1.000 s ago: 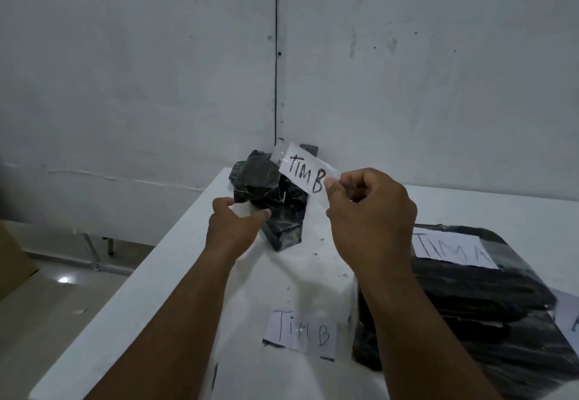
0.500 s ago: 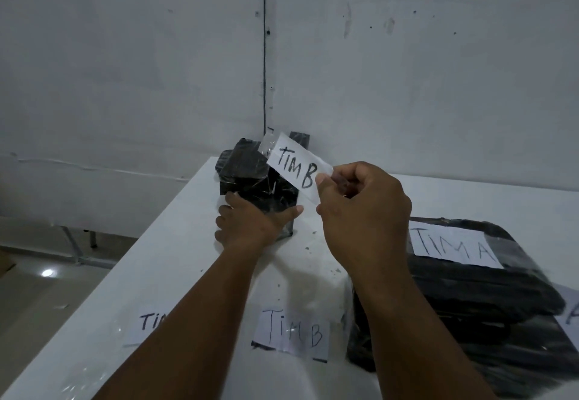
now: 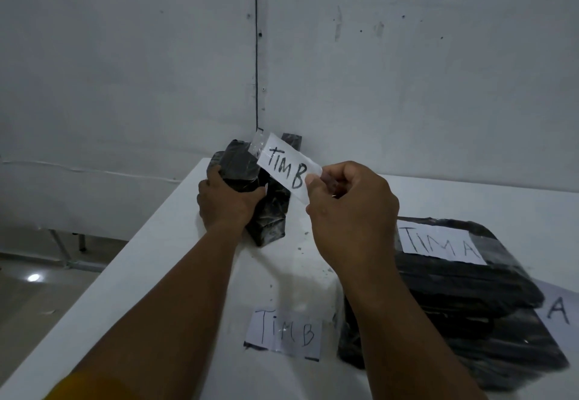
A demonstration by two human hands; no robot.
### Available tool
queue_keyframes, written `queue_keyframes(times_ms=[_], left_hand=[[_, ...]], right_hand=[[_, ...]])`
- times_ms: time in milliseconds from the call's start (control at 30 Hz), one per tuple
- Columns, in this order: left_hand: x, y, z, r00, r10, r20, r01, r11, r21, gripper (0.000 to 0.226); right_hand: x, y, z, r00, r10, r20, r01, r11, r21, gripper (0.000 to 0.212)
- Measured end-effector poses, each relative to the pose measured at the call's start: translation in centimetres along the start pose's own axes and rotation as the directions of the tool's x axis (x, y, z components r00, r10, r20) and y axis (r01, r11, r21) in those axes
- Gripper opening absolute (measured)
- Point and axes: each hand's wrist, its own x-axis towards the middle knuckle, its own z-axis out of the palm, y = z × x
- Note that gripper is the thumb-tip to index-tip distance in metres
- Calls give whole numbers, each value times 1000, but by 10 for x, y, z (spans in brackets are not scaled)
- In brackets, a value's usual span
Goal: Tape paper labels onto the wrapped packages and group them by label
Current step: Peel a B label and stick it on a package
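Right hand (image 3: pixel 351 211) pinches taped TIM B label (image 3: pixel 288 169), left hand (image 3: pixel 227 203) grips unlabelled black package (image 3: pixel 241 164); TIM A packages (image 3: pixel 463 286) done, TIM B pending.

A bare packing room: scuffed grey walls (image 3: pixel 125 54), white table (image 3: pixel 150 258), black wrapped packages (image 3: pixel 463 299) with handwritten labels (image 3: pixel 438 244).

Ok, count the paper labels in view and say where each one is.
4: a TIM B label pinched in the right hand, another lying on the table, a TIM A label on the big black package, and one cut off at right.
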Motion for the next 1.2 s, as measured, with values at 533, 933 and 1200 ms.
queue_keyframes(times_ms=[533, 933, 1200], left_hand=[[-88, -8, -176, 949, 287, 134, -224, 907, -356, 66], [-194, -86, -248, 690, 504, 520, -208, 826, -524, 91], [-206, -98, -237, 612, 511, 604, -283, 855, -436, 86]], right_hand=[[-27, -21, -38, 994, 21, 108, -41, 982, 183, 9], [-120, 13, -94, 887, 145, 438, -283, 921, 268, 10], [-139, 29, -106, 845, 205, 494, -372, 889, 268, 11]])
